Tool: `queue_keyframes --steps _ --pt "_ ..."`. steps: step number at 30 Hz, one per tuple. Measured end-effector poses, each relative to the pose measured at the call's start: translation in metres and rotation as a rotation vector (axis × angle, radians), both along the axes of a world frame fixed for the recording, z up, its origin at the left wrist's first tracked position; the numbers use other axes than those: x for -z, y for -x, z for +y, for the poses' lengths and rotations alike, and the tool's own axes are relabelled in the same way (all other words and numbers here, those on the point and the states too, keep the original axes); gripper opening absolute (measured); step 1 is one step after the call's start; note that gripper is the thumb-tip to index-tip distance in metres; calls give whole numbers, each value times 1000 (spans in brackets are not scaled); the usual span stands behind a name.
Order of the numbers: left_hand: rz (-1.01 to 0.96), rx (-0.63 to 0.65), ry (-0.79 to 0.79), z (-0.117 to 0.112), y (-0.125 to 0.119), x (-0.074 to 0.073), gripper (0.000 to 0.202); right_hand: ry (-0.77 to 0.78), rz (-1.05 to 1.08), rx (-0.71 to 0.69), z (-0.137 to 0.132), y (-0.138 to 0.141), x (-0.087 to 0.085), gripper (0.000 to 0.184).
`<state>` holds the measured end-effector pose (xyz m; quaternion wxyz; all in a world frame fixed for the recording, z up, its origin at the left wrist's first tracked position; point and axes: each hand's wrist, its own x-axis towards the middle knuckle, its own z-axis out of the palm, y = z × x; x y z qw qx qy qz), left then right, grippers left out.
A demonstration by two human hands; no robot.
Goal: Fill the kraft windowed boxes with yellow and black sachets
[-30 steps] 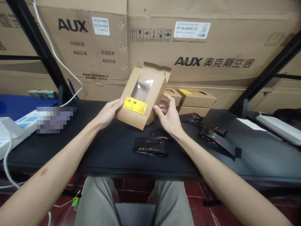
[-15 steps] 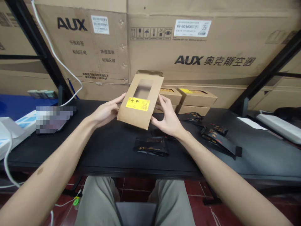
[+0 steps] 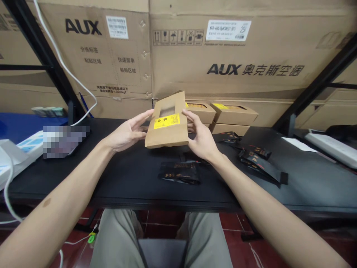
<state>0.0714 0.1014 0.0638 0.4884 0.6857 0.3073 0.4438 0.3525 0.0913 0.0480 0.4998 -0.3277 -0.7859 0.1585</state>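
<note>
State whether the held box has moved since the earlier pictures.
Yes: the held box has tipped, its top edge lower against the AUX carton behind.

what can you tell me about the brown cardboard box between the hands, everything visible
The brown, cardboard-looking box has a rectangular window and, nearer the person, a yellow rectangular label with dark characters. It is held tilted above the black tabletop, the left hand and right hand touching its opposite sides. Its contents cannot be made out.
</note>
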Motion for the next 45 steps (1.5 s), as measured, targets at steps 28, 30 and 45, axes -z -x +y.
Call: queue_keyframes --steps 28,30,45 --pt "131 -127 -91 -10 13 6 76 -50 -357 20 -13 -1 1 81" --pt "140 -119 -68 -16 20 13 75 -50 -376 19 -12 1 1 73" --pt "331 -170 -162 -36 23 43 93 70 -291 -3 -8 17 8 56"
